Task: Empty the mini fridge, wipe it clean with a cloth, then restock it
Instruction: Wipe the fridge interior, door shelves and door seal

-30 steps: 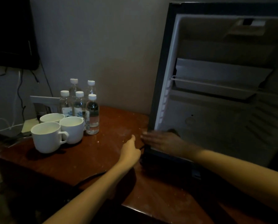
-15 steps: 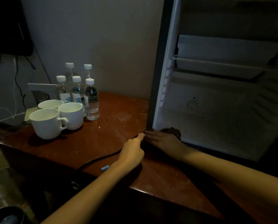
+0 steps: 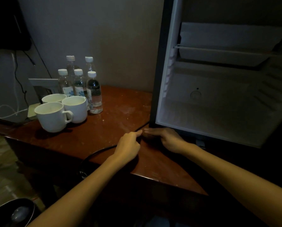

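Three white mugs (image 3: 52, 116) stand at the left of the table (image 3: 120, 112). They look like stiff ceramic with some weight and would chip if knocked, so each is best taken by its handle. Just behind them five small water bottles (image 3: 94, 94) stand upright in a cluster. They appear full, with smooth, slightly yielding plastic walls, so a grip round the body below the cap should be safer than one on the cap.

A black cord (image 3: 100, 150) runs across the table towards the hands. The left hand (image 3: 128, 145) is loosely curled with its forefinger reaching out to meet the other hand's fingertips. In the dim light it is not clear whether it pinches anything.

The right hand (image 3: 168, 138) lies flat with its fingers straight, at the lower left corner of the fridge (image 3: 158, 79). A dark patch shows under the fingers, and whether that is a cloth cannot be told.

The fridge stands open on the right of the table, bare inside except for a wire shelf (image 3: 219, 50). It is likely heavy and rigid, with slick plastic walls that should wipe easily.
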Action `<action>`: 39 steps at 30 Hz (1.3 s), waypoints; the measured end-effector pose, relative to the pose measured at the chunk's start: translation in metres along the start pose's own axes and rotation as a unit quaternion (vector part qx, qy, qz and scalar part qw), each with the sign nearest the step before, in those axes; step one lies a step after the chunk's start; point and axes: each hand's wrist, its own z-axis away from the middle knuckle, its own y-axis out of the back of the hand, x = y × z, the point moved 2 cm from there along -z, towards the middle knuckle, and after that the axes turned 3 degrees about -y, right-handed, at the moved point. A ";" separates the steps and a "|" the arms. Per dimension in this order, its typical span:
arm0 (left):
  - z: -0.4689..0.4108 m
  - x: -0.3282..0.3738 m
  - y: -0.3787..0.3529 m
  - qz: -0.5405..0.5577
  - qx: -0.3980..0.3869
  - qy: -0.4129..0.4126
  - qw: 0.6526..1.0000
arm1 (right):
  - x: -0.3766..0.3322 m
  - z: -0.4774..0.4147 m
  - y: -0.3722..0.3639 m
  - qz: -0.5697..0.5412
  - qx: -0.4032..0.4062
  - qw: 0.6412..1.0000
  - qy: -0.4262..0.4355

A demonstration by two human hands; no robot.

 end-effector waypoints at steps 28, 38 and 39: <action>-0.008 0.050 -0.013 -0.250 -0.021 -0.100 0.963 | 0.067 0.093 0.057 0.387 0.023 0.907 0.163; -0.007 0.051 -0.019 -0.267 -0.022 -0.112 0.957 | 0.036 0.025 0.027 0.380 0.012 0.898 0.220; -0.007 0.051 -0.019 -0.270 -0.020 -0.109 0.956 | 0.033 0.018 0.023 0.364 0.014 0.904 0.222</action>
